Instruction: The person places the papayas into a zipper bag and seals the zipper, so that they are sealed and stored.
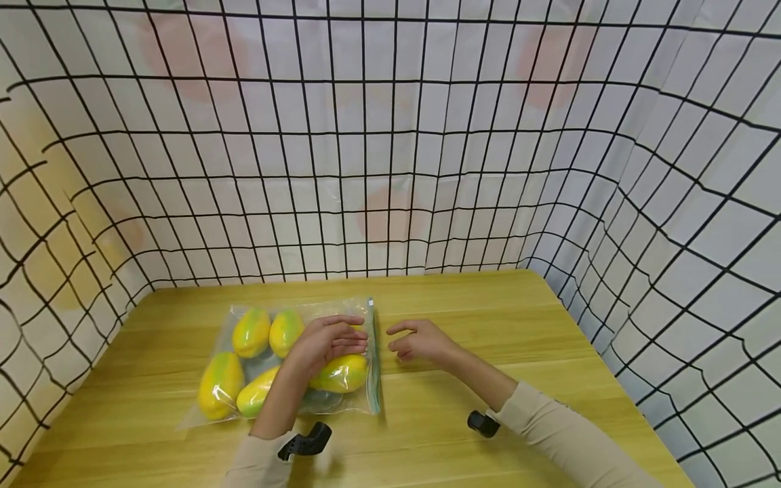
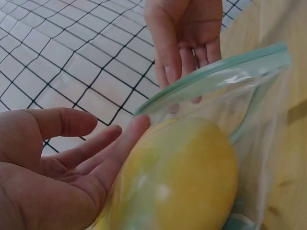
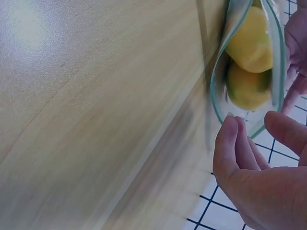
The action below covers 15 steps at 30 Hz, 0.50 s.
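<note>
A clear zip bag with a green-blue zip edge lies on the table, holding several yellow-green mango-like fruits. My left hand is over the bag's right part, fingers loosely extended beside a fruit; they appear to touch the plastic in the left wrist view. Just right of the zip edge is my right hand, fingers slightly bent and holding nothing. Its fingertips are close to the bag's mouth, which gapes in the right wrist view; whether they touch it I cannot tell.
The wooden table is bordered at the back and sides by a black wire grid with pale sheeting behind it. Dark wrist-worn devices sit below both forearms.
</note>
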Tool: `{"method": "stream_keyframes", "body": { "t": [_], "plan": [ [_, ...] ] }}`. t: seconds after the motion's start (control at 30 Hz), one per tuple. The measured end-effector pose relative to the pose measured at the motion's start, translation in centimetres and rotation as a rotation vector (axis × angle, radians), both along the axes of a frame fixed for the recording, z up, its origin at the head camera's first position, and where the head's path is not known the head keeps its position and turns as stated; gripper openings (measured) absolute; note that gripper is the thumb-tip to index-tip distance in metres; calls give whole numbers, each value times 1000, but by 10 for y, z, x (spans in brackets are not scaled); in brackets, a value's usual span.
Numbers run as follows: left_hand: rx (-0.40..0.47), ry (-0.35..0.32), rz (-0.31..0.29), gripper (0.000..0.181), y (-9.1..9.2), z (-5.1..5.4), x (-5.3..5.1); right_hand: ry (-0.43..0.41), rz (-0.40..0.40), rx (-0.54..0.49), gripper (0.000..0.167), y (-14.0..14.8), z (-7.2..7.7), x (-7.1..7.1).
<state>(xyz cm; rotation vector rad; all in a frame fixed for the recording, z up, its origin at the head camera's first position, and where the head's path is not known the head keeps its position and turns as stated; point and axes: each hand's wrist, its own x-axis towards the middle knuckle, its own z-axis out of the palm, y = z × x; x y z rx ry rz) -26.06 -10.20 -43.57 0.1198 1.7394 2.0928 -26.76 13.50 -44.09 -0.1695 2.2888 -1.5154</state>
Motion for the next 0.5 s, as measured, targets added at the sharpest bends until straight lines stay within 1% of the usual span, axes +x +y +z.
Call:
{"method": "stream_keyframes", "body": {
  "t": [0.13,0.23,0.4,0.5],
  "plan": [
    [-40,26,-54,42,0,1,-3,0,-10,-7,44,1,0,-1],
    [-69,38,-87,43,0,1,-5,9,-4,-3,45,2,-1,-3],
    [-109,11,-86,43,2,1,-10,6,2,0,45,3,-1,-4],
    [-113,-9,-84,43,3,1,-11,-2,-2,-3,44,3,1,-3]
  ]
}}
